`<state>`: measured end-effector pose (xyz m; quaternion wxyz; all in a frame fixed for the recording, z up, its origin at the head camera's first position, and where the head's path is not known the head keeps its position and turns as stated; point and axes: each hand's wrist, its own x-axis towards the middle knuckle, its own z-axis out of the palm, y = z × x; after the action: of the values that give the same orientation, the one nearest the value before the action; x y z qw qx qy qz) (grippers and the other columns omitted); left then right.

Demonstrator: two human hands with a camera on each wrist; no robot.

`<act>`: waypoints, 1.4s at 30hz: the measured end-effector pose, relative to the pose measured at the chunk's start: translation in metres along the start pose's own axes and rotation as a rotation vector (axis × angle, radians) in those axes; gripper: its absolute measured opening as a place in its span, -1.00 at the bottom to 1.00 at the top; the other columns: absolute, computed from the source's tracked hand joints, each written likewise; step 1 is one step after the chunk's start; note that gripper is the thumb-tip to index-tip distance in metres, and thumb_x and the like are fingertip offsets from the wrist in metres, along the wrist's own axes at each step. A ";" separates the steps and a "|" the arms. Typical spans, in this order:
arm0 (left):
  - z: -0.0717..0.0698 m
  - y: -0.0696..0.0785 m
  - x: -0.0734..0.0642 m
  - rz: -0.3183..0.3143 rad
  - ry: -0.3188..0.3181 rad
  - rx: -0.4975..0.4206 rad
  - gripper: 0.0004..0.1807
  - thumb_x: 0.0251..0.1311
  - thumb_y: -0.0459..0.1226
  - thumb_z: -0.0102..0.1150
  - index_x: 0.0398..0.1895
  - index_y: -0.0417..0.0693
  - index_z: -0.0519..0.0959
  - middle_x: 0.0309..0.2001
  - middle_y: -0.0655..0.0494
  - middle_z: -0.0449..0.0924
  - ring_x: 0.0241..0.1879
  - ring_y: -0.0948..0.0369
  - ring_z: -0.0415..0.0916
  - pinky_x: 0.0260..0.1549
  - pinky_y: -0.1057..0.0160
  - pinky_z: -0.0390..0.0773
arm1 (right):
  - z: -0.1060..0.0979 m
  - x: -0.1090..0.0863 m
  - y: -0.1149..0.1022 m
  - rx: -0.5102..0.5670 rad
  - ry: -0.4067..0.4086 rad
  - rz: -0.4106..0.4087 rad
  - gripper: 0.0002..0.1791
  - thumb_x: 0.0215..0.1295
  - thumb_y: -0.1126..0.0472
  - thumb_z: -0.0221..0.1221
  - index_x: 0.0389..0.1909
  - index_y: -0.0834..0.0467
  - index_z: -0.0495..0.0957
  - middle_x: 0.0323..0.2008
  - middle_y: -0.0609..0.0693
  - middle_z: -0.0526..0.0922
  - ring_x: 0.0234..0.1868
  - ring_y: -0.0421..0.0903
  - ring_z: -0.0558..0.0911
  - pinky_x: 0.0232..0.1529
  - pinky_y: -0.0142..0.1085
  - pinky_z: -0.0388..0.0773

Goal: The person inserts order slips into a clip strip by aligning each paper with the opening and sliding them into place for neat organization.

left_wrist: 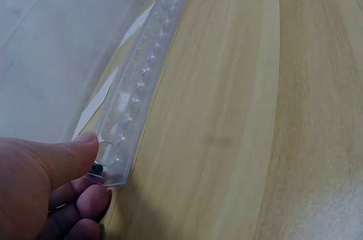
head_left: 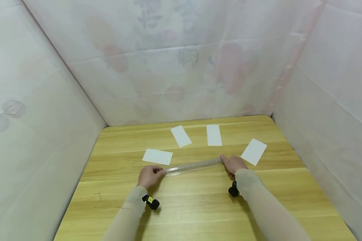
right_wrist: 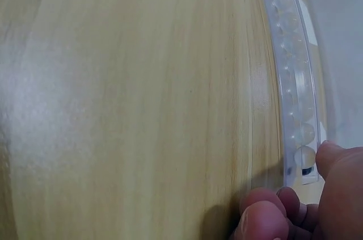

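Note:
A long, narrow clear plastic strip spans the space between the two hands, its right end a little farther back. Along it runs a row of round, see-through shapes; a small dark piece shows at each end. My left hand pinches the left end of the strip, thumb on top and curled fingers below. At the other end, my right hand pinches the strip between thumb and curled fingers. The strip is low over the wooden table.
Behind the strip lie white paper cards: one at the left, a tilted card, an upright card, and one by the right hand. Pale cloth walls enclose the table at the back and both sides.

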<state>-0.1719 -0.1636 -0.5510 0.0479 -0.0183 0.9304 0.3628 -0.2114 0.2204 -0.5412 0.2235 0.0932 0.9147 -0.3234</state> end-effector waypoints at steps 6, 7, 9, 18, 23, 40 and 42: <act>-0.003 0.002 -0.001 0.042 0.002 -0.029 -0.82 0.18 -0.08 0.31 -0.33 0.03 0.71 -0.42 0.25 0.60 -0.41 0.27 0.46 -0.33 0.20 0.49 | -0.001 0.000 0.000 -0.008 0.000 -0.011 -0.10 0.38 -0.42 -0.32 -0.81 0.20 0.51 -0.84 0.05 0.50 -0.83 -0.11 0.46 -0.70 -0.27 0.47; -0.003 0.002 -0.001 0.051 0.001 -0.035 -0.82 0.18 -0.10 0.31 -0.32 0.02 0.71 -0.41 0.25 0.60 -0.41 0.27 0.46 -0.33 0.21 0.49 | -0.001 0.001 0.001 -0.013 0.003 -0.014 -0.09 0.39 -0.41 -0.33 -0.81 0.20 0.51 -0.84 0.05 0.50 -0.83 -0.10 0.46 -0.70 -0.26 0.47; -0.003 0.002 -0.002 0.058 -0.003 -0.045 -0.83 0.18 -0.11 0.30 -0.31 0.00 0.71 -0.41 0.24 0.60 -0.40 0.27 0.46 -0.34 0.21 0.49 | -0.001 0.002 0.002 -0.025 0.011 -0.016 -0.09 0.38 -0.42 -0.33 -0.82 0.19 0.50 -0.84 0.05 0.50 -0.82 -0.09 0.47 -0.69 -0.25 0.47; -0.002 -0.001 -0.001 0.041 0.005 -0.030 -0.82 0.18 -0.09 0.30 -0.31 0.01 0.72 -0.41 0.23 0.60 -0.40 0.27 0.45 -0.33 0.20 0.48 | 0.002 0.000 0.001 -0.015 0.018 -0.046 -0.09 0.40 -0.39 -0.34 -0.82 0.20 0.52 -0.84 0.06 0.50 -0.82 -0.08 0.46 -0.67 -0.24 0.47; -0.004 0.000 -0.001 0.031 -0.024 -0.049 -0.81 0.18 -0.09 0.30 -0.32 0.00 0.72 -0.41 0.23 0.60 -0.40 0.27 0.46 -0.33 0.21 0.49 | 0.002 0.001 0.002 -0.013 0.022 -0.035 -0.07 0.40 -0.40 -0.32 -0.84 0.21 0.52 -0.86 0.06 0.49 -0.84 -0.08 0.44 -0.70 -0.24 0.46; -0.005 -0.009 -0.016 0.053 -0.067 -0.079 -0.84 0.18 -0.13 0.30 -0.31 -0.01 0.71 -0.41 0.22 0.60 -0.39 0.26 0.46 -0.35 0.23 0.48 | 0.011 -0.012 0.013 0.001 0.020 -0.057 -0.11 0.39 -0.40 -0.27 -0.81 0.21 0.53 -0.82 0.08 0.52 -0.83 -0.08 0.46 -0.76 -0.26 0.41; -0.004 -0.008 -0.017 0.050 -0.067 -0.082 -0.84 0.17 -0.13 0.31 -0.31 -0.01 0.71 -0.41 0.22 0.60 -0.40 0.26 0.46 -0.36 0.24 0.48 | 0.010 -0.014 0.014 -0.011 0.028 -0.071 -0.11 0.39 -0.40 -0.28 -0.81 0.20 0.53 -0.83 0.07 0.51 -0.83 -0.07 0.45 -0.73 -0.25 0.41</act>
<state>-0.1552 -0.1725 -0.5514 0.0693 0.0150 0.9128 0.4022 -0.1916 0.2240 -0.5495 0.1994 0.0641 0.9223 -0.3248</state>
